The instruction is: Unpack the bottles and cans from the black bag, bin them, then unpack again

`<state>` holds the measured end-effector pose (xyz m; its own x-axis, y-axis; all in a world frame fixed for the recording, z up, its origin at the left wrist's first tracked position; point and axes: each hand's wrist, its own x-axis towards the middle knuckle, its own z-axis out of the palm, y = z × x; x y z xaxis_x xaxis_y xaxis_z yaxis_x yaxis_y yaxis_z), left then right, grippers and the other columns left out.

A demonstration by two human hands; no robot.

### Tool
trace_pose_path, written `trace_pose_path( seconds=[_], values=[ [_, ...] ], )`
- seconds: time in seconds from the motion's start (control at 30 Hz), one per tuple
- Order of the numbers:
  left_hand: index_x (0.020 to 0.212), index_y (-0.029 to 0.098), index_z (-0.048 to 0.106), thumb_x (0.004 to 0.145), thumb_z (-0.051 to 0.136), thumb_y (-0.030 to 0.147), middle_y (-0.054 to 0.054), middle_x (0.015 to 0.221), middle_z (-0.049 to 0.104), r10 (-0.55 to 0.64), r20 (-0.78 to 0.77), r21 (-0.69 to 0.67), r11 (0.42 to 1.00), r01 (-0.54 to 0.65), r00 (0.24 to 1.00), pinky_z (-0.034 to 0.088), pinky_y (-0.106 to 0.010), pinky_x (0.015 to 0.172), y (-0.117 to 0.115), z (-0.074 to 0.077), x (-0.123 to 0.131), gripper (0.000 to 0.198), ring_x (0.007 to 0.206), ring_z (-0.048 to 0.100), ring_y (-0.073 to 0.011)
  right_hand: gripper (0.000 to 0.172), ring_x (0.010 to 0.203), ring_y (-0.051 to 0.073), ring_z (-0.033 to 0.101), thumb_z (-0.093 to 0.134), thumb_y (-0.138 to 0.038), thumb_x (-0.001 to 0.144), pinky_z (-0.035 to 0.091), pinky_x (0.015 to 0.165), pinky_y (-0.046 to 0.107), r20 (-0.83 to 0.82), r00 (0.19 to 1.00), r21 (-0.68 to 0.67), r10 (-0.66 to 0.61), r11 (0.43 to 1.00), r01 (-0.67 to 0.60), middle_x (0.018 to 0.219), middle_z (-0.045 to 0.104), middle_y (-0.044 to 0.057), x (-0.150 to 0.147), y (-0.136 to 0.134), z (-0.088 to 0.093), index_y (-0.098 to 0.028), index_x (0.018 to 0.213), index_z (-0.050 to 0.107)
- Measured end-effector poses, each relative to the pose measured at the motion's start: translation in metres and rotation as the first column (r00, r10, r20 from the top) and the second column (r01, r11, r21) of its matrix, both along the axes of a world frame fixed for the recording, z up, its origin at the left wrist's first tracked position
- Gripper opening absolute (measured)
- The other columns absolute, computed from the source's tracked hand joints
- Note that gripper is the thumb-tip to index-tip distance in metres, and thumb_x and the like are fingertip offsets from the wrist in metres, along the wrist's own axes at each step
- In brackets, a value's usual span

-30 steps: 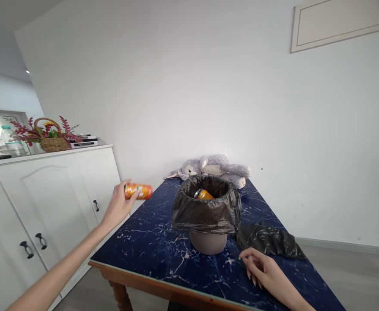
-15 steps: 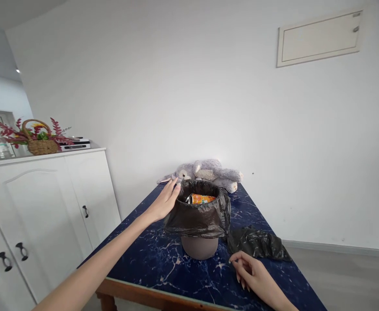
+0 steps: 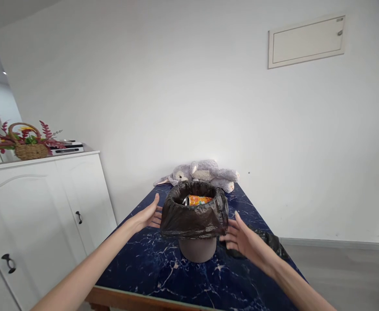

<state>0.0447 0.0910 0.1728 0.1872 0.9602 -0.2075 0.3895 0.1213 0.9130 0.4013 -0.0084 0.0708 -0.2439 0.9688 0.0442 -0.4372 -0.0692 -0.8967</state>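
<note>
A small round bin [image 3: 197, 249] lined with a black plastic bag [image 3: 192, 218] stands on a dark blue marbled table [image 3: 163, 276]. An orange drink can [image 3: 199, 200] lies inside the bag. My left hand [image 3: 148, 216] is open with fingers stretched, at the left side of the bag, touching or nearly touching it. On the bag's right side my right hand [image 3: 241, 237] is open too, fingers spread toward the bag. Neither hand holds anything.
A crumpled black bag [image 3: 270, 242] lies on the table behind my right hand. A grey plush toy [image 3: 202, 172] rests at the table's far end against the wall. A white cabinet [image 3: 40, 207] with a flower basket [image 3: 27, 144] stands to the left.
My left hand carried an orange can to the bin, let it go inside, then dropped to the bag's left side. My right hand rose off the table to the bag's right side.
</note>
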Motion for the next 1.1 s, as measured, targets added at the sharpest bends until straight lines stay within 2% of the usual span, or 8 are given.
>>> trace_pose_path(
  seconds=[0.13,0.23,0.33,0.47,0.57,0.83,0.97,1.1],
  values=[
    [0.096,0.019,0.069,0.066,0.067,0.094,-0.011,0.095,0.077,0.042,0.22,-0.008,0.999,-0.041,0.975,0.058,-0.035,0.081,0.003,0.019,0.019,0.081,0.091,0.075,-0.0267,0.036,0.062,0.011,0.063,0.082,-0.054,0.088,0.057,0.059,0.02,-0.141,0.988,-0.006,-0.056,0.998,0.056,0.081,0.072,0.002,0.001,0.025,0.05,-0.021,0.098,0.072],
    [0.096,0.019,0.073,0.069,0.087,0.058,-0.01,0.098,0.078,0.046,0.325,0.115,0.989,-0.088,0.945,0.057,-0.034,0.078,0.001,0.041,0.036,0.049,0.088,0.073,-0.0239,0.024,0.051,0.007,0.051,0.089,-0.032,0.082,0.049,0.048,0.016,-0.122,0.981,-0.009,-0.148,0.989,0.148,0.068,0.064,-0.002,0.001,0.038,0.081,-0.019,0.085,0.068],
    [0.091,0.016,0.074,0.063,0.089,0.03,-0.007,0.092,0.077,0.067,0.39,0.212,0.964,-0.16,0.918,0.054,-0.029,0.071,0.0,0.059,0.049,0.035,0.08,0.07,-0.0197,0.021,0.052,0.007,0.051,0.084,-0.028,0.085,0.047,0.045,0.017,-0.118,0.977,0.018,-0.179,0.983,0.182,0.069,0.063,-0.002,0.0,0.047,0.11,-0.019,0.083,0.065],
    [0.077,0.017,0.068,0.061,0.083,0.025,0.0,0.073,0.067,0.106,0.465,0.308,0.912,-0.272,0.879,0.045,-0.024,0.057,-0.001,0.079,0.061,0.023,0.064,0.062,-0.0138,0.016,0.052,0.008,0.049,0.078,-0.025,0.088,0.048,0.046,0.018,-0.14,0.964,0.075,-0.225,0.969,0.237,0.066,0.059,-0.003,0.0,0.057,0.143,-0.019,0.083,0.064],
    [0.086,0.017,0.068,0.065,0.08,0.029,0.002,0.072,0.063,0.132,0.519,0.375,0.853,-0.364,0.844,0.042,-0.023,0.054,-0.007,0.095,0.067,0.026,0.062,0.059,-0.0123,0.018,0.051,0.008,0.046,0.079,-0.025,0.087,0.048,0.047,0.018,-0.162,0.95,0.116,-0.267,0.951,0.287,0.061,0.052,-0.006,0.005,0.058,0.16,-0.02,0.081,0.063],
    [0.112,0.023,0.067,0.074,0.078,0.033,0.007,0.067,0.059,0.072,0.52,0.591,0.688,-0.42,0.851,0.036,-0.021,0.05,-0.056,0.118,0.066,0.041,0.054,0.053,-0.0098,0.02,0.06,0.009,0.05,0.087,-0.031,0.08,0.049,0.047,0.017,-0.122,0.923,0.209,-0.365,0.9,0.383,0.076,0.061,-0.001,0.023,0.034,0.166,-0.019,0.085,0.073],
    [0.107,0.023,0.067,0.08,0.077,0.036,0.01,0.06,0.046,0.019,0.486,0.684,0.614,-0.394,0.874,0.031,-0.022,0.047,-0.083,0.117,0.062,0.031,0.048,0.042,-0.0091,0.018,0.078,0.012,0.059,0.083,-0.033,0.084,0.052,0.053,0.016,-0.147,0.919,0.252,-0.365,0.885,0.392,0.111,0.071,0.003,0.025,0.02,0.16,-0.022,0.098,0.079],
    [0.108,0.025,0.067,0.086,0.079,0.04,0.009,0.063,0.041,0.026,0.454,0.721,0.577,-0.384,0.891,0.036,-0.023,0.049,-0.121,0.105,0.054,0.029,0.049,0.044,-0.0095,0.02,0.071,0.012,0.057,0.08,-0.037,0.085,0.047,0.046,0.019,-0.226,0.928,0.259,-0.296,0.9,0.35,0.113,0.073,0.005,0.032,0.006,0.145,-0.023,0.1,0.079]
  ],
)
